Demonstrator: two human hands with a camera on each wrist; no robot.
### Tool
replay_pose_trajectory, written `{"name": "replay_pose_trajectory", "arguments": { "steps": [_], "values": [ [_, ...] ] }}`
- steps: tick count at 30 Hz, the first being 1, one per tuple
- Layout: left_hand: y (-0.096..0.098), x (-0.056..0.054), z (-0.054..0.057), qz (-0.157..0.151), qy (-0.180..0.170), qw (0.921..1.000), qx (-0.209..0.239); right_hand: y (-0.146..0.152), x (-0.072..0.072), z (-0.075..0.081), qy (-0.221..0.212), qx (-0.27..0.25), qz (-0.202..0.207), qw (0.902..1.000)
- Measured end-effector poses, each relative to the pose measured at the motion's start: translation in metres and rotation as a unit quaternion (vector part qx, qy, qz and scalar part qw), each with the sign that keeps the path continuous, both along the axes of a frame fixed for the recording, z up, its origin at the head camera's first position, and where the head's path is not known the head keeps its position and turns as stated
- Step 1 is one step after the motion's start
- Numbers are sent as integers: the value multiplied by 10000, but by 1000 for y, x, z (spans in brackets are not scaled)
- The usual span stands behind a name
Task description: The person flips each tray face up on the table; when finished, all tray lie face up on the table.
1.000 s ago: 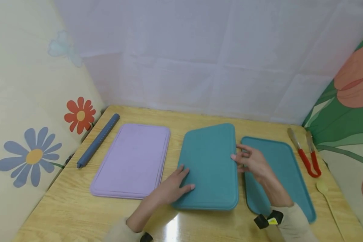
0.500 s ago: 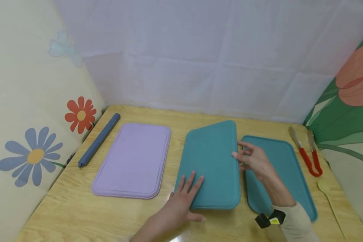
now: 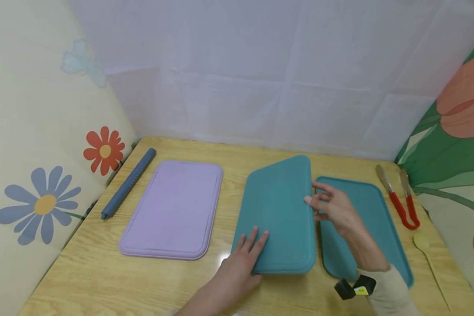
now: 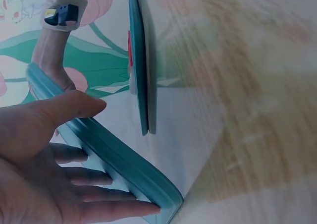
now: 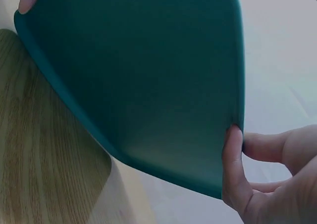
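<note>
A teal rectangular tray (image 3: 276,215) with rounded corners is held tilted, its right side raised and its smooth face upward. My right hand (image 3: 333,208) pinches its right edge, and the right wrist view shows the thumb and fingers on opposite faces of the rim. My left hand (image 3: 241,265) is at the near left corner, fingers laid on the upper face. In the left wrist view its thumb crosses the rim of the tray (image 4: 133,164) on the other side from the fingers. The hollow underside of the tray (image 5: 143,75) shows in the right wrist view.
A second teal tray (image 3: 363,224) lies flat to the right, partly behind the right forearm. Left of the hands lies a lilac tray (image 3: 174,208), then a dark blue rod (image 3: 128,184). Red-handled tongs (image 3: 404,206) and a yellow-green spoon (image 3: 428,254) lie at the far right.
My left hand has moved from the tray's left edge to its near left corner. The tray has tipped further, its far right corner rising slightly, while my right hand keeps its pinch.
</note>
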State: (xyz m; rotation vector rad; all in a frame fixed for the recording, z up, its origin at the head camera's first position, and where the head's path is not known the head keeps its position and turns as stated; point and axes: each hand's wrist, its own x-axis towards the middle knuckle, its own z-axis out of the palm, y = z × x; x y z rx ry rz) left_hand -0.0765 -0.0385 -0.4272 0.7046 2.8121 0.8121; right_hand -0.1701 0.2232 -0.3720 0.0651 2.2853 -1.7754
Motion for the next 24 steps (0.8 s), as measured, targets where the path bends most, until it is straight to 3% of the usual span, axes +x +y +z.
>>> {"name": "replay_pose_trajectory", "arguments": {
  "steps": [7,14,24],
  "values": [
    [4,5,0,142,706,9966,-396,1,2,2,87,-153,-19,9998],
    [4,7,-1,-57,1146,9933,-162,1,4,7,-60,-665,-112,9977],
    [4,9,-1,-218,1697,9852,139,1,0,6,-73,-950,-142,9953]
  ]
}}
